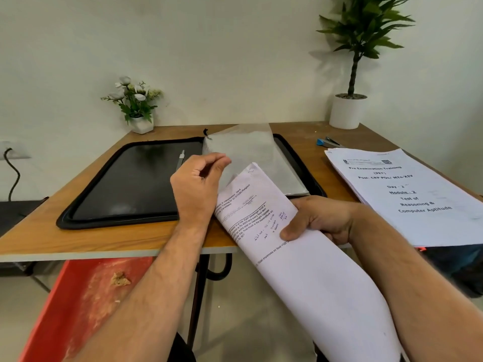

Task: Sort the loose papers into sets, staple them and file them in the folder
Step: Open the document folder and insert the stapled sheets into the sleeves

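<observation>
Right hand (317, 220) grips stapled paper set (300, 270) at worktop (78, 231) front edge, top corner twd 12 o'clock over open folder (130, 184). Left hand (198, 184) pinches clear sleeve (251, 150). Paper stack (407, 194) at 3 o'clock, stapler (328, 142) behind it.

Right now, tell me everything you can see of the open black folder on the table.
The open black zip folder lies flat on the wooden table, both halves spread, a raised zipper rim around its rounded corners. The left half is bare and glossy with a silver pen clipped near the spine. A translucent grey plastic sleeve rises from the right half, its edge pinched by the left hand. A zip pull sticks up at the top centre.
</observation>
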`<state>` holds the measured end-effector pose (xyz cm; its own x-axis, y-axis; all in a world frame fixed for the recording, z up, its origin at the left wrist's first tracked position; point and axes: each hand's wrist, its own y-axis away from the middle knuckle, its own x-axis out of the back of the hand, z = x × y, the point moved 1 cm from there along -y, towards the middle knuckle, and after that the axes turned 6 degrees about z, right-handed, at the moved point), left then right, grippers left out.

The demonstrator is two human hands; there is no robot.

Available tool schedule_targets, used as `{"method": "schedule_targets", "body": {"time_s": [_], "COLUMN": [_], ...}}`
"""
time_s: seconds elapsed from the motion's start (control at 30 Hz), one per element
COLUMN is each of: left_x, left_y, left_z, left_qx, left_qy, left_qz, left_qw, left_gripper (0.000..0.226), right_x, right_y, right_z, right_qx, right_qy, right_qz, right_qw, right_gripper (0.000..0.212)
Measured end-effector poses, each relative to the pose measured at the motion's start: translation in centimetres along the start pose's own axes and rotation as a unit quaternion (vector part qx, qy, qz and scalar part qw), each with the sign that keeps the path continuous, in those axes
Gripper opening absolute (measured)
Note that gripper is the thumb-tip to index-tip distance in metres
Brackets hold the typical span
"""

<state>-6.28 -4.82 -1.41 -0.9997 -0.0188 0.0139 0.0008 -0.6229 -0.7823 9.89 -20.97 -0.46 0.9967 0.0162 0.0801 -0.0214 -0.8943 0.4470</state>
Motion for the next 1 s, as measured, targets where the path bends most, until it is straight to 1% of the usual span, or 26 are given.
{"method": "schedule_targets", "body": {"time_s": [0.1,0.27,0.33,0.47,0.6,0.7,0.73,0.8,0.9,0.93,1.0], "left_x": [-0.2,-0.1,-0.2,-0.4,-0.4,-0.5,-0.6,-0.7,-1.0,-1.1,-1.5], "left_y": [0.2,0.1,0.1,0.2,0.2,0.1,0.1,0.2,0.5,0.5,0.4], "left_z": [0.4,0.1,0.2,0.1,-0.1,-0.3,-0.4,-0.4,-0.4,-0.4,-0.6], "left_qx": [-0.019,0.013,0.018,-0.003,-0.022,-0.035,-0.043,-0.063,-0.080,-0.079,-0.070], "left_qy": [-0.001,-0.006,-0.003,-0.011,-0.031,-0.054,-0.064,-0.084,-0.105,-0.113,-0.131], "left_qz": [-0.026,-0.014,-0.023,-0.054,-0.069,-0.063,-0.061,-0.067,-0.107,-0.126,-0.166], "left_qw": [0.999,1.000,1.000,0.998,0.997,0.996,0.995,0.992,0.985,0.982,0.975], "left_gripper": [0.025,0.018,0.018,0.015,0.013,0.015,0.017,0.019,0.021,0.021,0.019], "right_x": [-0.1,0.2,0.4,0.8,2.2,2.3,2.3,2.6,2.5,2.2,1.5], "right_y": [0.0,0.4,0.6,0.6,0.8,0.7,0.6,0.4,0.1,0.0,-0.2], "right_z": [-0.5,-0.8,-1.0,-0.8,-0.4,-0.6,-0.7,-0.7,-0.7,-0.8,-1.5], "right_qx": [0.004,-0.011,-0.016,-0.015,0.016,0.021,0.018,0.014,-0.004,-0.009,-0.002], "right_qy": [-0.019,-0.046,-0.062,-0.074,-0.149,-0.151,-0.140,-0.115,-0.099,-0.100,-0.092], "right_qz": [-0.012,-0.042,-0.051,-0.038,0.020,0.046,0.059,0.094,0.161,0.189,0.258], "right_qw": [1.000,0.998,0.997,0.996,0.988,0.987,0.988,0.989,0.982,0.977,0.962], "right_gripper": [0.053,0.057,0.056,0.051,0.040,0.033,0.034,0.043,0.057,0.057,0.043]}}
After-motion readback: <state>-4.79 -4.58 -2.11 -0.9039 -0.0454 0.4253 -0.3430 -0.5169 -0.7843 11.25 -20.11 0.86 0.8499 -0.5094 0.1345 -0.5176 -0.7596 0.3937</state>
